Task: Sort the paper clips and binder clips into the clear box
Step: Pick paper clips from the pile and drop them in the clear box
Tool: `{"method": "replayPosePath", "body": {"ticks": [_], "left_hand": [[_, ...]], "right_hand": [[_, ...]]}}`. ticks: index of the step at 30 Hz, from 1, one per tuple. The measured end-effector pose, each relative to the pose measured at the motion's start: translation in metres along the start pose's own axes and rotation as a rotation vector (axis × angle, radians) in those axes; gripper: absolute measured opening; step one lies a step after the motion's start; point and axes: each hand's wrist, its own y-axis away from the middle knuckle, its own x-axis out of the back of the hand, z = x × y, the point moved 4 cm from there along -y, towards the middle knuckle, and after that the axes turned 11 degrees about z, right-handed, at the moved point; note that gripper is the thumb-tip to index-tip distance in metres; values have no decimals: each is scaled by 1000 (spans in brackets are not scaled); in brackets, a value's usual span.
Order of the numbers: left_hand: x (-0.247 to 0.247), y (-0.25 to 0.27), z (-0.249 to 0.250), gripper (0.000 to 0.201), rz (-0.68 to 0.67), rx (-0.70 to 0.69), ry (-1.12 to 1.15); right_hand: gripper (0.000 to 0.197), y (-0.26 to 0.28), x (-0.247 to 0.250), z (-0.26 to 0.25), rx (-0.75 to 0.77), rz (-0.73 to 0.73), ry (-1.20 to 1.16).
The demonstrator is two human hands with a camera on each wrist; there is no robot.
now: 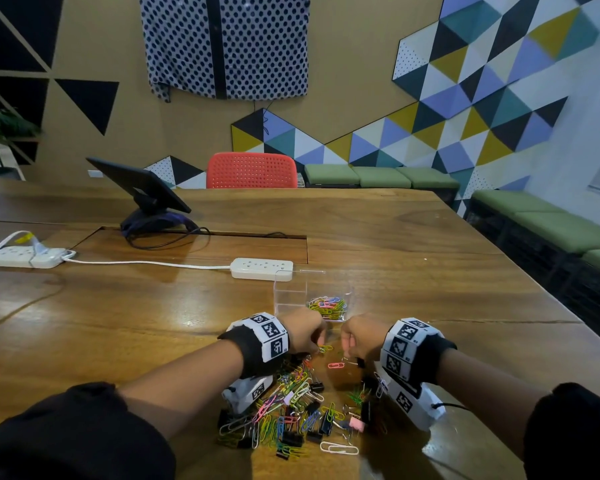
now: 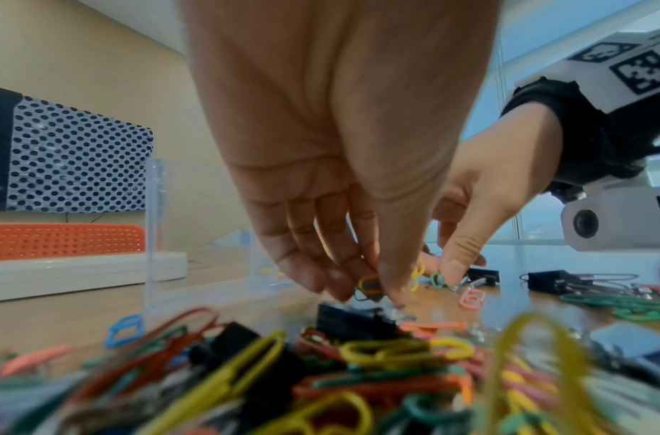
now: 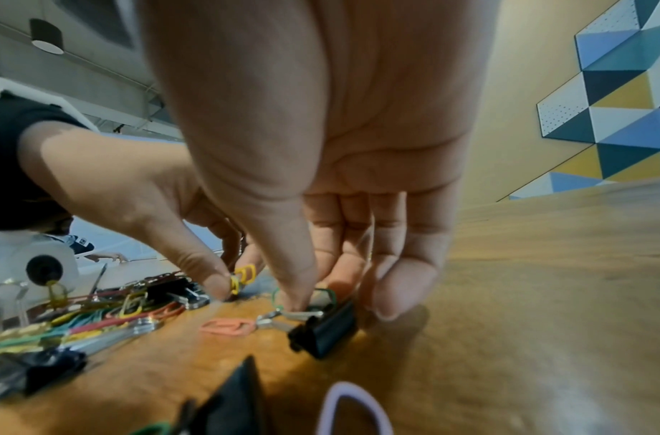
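Observation:
A clear box (image 1: 290, 292) with a divider stands just beyond my hands; its right compartment holds several coloured paper clips (image 1: 327, 306). A mixed pile of paper clips and black binder clips (image 1: 291, 410) lies on the table between my wrists. My left hand (image 2: 373, 290) pinches a small yellow paper clip (image 3: 242, 276) at the pile's far edge. My right hand (image 3: 313, 300) pinches a green paper clip (image 3: 330, 294) just above a black binder clip (image 3: 326, 329). A pink paper clip (image 1: 336, 365) lies loose between the hands.
A white power strip (image 1: 262, 269) and its cable lie right behind the box. A second strip (image 1: 26, 257) and a tablet on a stand (image 1: 142, 192) are at the far left. The wooden table's (image 1: 430, 271) right edge borders green benches (image 1: 551, 226).

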Motion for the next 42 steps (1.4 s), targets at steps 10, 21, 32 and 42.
{"method": "replayPosePath", "body": {"ticks": [10,21,32,42], "left_hand": [[54,-8,-19,14,464,54,203],[54,-40,-16,14,480,228,239],[49,-45,-20,16,413,238,231],[69,6,-40,19,446,140,152]], "right_hand": [[28,3,-3,-16,104,-90,-144],[22,13,-3,-19,108,-79,-34],[20,13,-5,-14,80,-49,-89],[27,-17,56,-10,75,424,-231]]}}
